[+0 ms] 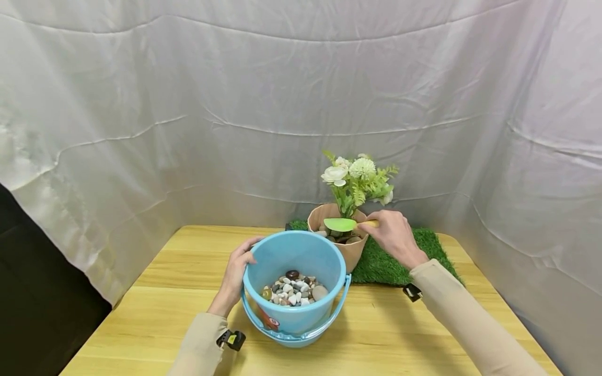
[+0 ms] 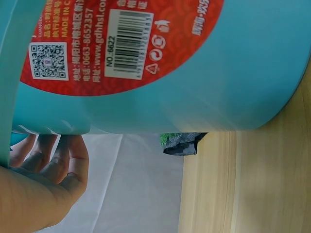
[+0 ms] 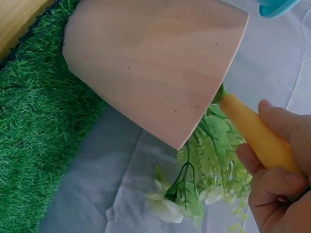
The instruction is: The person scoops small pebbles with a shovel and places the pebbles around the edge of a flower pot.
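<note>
My left hand (image 1: 236, 274) grips the left side of a light blue bucket (image 1: 301, 250), its thumb over the rim and the fingers along the outside wall. Inside lie many pebbles (image 1: 296, 292), white, grey and brown. In my right hand (image 1: 392, 235) is the yellow handle (image 3: 260, 136) of a small garden trowel, its green blade (image 1: 339, 224) over the mouth of a pinkish flower pot (image 1: 350, 256). White flowers with green leaves (image 1: 359, 180) stand in the pot among larger stones. From the right wrist view, the pot wall hides most of the blade.
An artificial grass mat (image 1: 385, 269) lies under the pot, at the back of the wooden table (image 1: 178, 297). The bucket's handle (image 1: 324, 329) hangs down at its front. Grey cloth (image 1: 263, 104) encloses the back and sides.
</note>
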The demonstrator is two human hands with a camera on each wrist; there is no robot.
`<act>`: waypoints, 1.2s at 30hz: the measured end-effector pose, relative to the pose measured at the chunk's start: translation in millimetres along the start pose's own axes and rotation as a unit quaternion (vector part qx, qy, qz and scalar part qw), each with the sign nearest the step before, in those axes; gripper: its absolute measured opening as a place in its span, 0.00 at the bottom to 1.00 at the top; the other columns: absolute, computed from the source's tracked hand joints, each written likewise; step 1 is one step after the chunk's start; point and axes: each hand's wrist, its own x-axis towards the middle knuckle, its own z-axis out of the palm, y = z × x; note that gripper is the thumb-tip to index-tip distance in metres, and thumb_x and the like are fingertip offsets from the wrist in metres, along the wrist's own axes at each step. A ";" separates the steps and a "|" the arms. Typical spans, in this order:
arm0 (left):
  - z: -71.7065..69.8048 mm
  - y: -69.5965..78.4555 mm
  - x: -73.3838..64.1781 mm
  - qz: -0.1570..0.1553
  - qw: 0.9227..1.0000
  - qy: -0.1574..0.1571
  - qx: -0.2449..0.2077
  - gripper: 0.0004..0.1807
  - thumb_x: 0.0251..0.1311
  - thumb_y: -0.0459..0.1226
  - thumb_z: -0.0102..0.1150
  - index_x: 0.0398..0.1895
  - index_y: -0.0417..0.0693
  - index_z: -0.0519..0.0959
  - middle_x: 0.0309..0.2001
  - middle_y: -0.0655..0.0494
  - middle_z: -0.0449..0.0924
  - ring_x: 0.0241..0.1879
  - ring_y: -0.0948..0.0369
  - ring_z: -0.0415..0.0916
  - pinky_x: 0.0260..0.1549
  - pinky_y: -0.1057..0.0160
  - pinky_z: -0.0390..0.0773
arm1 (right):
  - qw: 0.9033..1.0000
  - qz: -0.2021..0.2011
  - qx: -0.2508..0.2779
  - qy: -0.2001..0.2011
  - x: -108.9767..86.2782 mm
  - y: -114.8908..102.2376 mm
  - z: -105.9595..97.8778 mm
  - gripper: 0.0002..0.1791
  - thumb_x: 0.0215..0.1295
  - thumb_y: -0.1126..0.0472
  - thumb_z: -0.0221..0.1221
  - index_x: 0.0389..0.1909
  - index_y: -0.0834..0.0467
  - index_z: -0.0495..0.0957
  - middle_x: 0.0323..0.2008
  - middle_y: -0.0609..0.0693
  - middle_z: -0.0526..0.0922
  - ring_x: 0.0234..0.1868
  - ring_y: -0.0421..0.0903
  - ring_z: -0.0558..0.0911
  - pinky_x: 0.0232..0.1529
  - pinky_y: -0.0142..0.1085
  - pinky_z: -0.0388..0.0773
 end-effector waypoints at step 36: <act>-0.2 0.7 0.4 0.002 1.000 0.004 -0.008 0.31 0.50 0.30 0.43 0.62 0.45 0.74 0.57 0.42 0.74 0.54 0.48 0.69 0.49 0.55 0.69 | 0.983 -0.073 0.142 0.087 -34.5 -28.1 9.1 0.08 0.55 0.52 0.70 0.34 0.51 0.88 0.25 0.43 0.84 0.16 0.35 0.70 0.19 0.31 0.67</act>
